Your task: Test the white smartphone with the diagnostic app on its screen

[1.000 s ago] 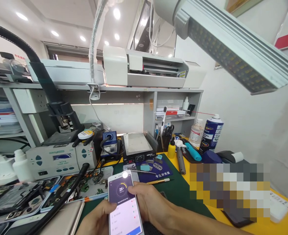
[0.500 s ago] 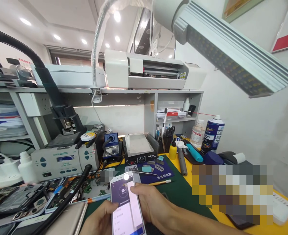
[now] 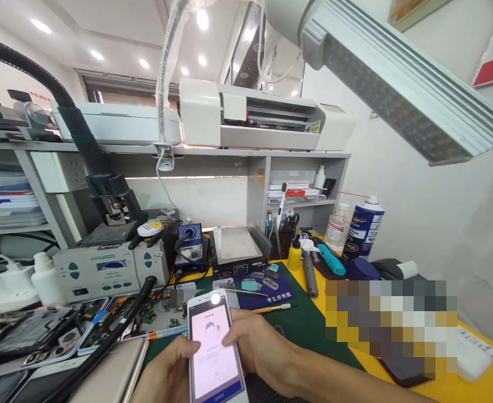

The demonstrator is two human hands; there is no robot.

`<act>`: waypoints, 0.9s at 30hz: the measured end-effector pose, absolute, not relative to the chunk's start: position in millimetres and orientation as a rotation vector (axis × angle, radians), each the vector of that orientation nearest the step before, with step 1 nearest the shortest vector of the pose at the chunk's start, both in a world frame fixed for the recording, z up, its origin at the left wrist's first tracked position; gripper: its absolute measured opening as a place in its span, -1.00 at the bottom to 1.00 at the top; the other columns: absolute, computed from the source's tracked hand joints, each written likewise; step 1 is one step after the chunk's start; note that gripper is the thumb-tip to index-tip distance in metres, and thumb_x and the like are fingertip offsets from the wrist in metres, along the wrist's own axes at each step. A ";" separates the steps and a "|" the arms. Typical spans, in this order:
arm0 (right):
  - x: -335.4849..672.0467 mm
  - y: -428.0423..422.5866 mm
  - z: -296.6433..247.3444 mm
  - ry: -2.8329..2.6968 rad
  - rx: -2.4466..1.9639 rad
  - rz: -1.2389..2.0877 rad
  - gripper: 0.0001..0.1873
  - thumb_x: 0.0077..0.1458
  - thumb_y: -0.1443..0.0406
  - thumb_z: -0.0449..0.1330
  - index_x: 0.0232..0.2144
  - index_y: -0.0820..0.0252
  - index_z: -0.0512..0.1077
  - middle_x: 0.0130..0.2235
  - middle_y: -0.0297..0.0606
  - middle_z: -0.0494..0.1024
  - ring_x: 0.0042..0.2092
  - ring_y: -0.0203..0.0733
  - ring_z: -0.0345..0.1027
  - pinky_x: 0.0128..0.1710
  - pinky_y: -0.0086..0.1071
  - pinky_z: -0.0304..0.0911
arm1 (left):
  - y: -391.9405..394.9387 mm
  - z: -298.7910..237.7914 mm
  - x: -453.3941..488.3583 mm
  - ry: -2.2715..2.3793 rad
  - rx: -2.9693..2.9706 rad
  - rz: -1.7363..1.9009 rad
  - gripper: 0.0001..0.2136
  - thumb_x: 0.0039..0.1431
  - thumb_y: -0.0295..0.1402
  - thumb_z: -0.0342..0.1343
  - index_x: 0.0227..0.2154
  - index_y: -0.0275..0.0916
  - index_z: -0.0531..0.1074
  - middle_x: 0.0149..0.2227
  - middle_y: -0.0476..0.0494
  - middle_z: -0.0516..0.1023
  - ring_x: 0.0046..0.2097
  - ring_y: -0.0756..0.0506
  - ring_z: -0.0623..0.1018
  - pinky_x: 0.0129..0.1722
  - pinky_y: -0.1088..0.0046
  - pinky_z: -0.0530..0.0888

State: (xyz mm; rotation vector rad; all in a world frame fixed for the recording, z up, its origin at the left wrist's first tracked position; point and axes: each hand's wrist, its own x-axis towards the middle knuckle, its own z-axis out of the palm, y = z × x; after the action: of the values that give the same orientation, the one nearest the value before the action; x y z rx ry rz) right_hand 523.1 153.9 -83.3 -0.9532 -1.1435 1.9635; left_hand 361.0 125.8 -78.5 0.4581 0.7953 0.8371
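A white smartphone [image 3: 215,350] is held upright between both hands at the bottom centre, its lit screen facing me. The screen shows a pale page with a small figure drawing and a dark blue bar at the bottom. My left hand [image 3: 166,366] grips the phone's left side, thumb at the screen's left edge. My right hand [image 3: 263,347] holds the right side, with its thumb over the screen. The fingers behind the phone are hidden. A gold-backed device [image 3: 107,372] lies left of my left hand.
Trays of circuit boards [image 3: 145,319] fill the left, below a grey hot-air station [image 3: 107,274]. A heating plate [image 3: 238,249] stands behind the phone. A brush [image 3: 271,308] lies on the green mat [image 3: 309,330]. At right stand a blue spray can [image 3: 364,226] and a clear bottle [image 3: 337,226].
The phone's screen has gone from a dark header with a 25 dial and a list to a pale page with a figure. My right thumb has moved slightly lower on the screen.
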 end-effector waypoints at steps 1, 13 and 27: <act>523.4 153.9 -83.0 -1.155 -0.951 1.957 -0.41 -0.37 0.34 0.16 -0.13 0.24 0.47 -0.32 -0.24 0.61 -0.39 -0.17 0.43 -0.39 -0.39 0.14 | 126.6 -77.9 360.7 0.797 0.436 0.829 -0.35 0.14 -0.46 0.12 0.32 -0.37 0.19 0.03 -0.38 0.65 0.03 -0.44 0.62 -0.01 -0.03 0.51; 526.9 152.0 -79.1 -1.268 -0.896 1.930 -0.37 -0.41 0.50 0.29 -0.13 0.21 0.50 -0.26 -0.28 0.62 -0.17 -0.08 0.47 -0.23 -0.34 0.26 | 125.6 -81.7 363.7 0.732 0.395 0.844 -0.41 0.21 -0.38 0.06 0.30 -0.35 0.17 -0.07 -0.37 0.67 -0.06 -0.38 0.63 -0.12 0.02 0.55; 524.9 154.0 -84.2 -1.166 -0.937 1.971 -0.47 -0.34 0.37 0.15 -0.17 0.20 0.47 -0.39 -0.31 0.56 -0.43 -0.22 0.38 -0.35 -0.38 0.16 | 125.2 -87.0 360.6 0.763 0.411 0.850 -0.44 0.20 -0.35 0.12 0.24 -0.44 0.23 -0.16 -0.35 0.70 -0.08 -0.38 0.64 -0.23 0.13 0.57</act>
State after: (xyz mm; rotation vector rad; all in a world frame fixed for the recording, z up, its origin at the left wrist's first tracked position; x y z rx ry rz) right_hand 524.9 154.0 -84.2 -0.9373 -1.1659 1.9711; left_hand 360.6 125.2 -87.0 0.4105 0.7634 0.8496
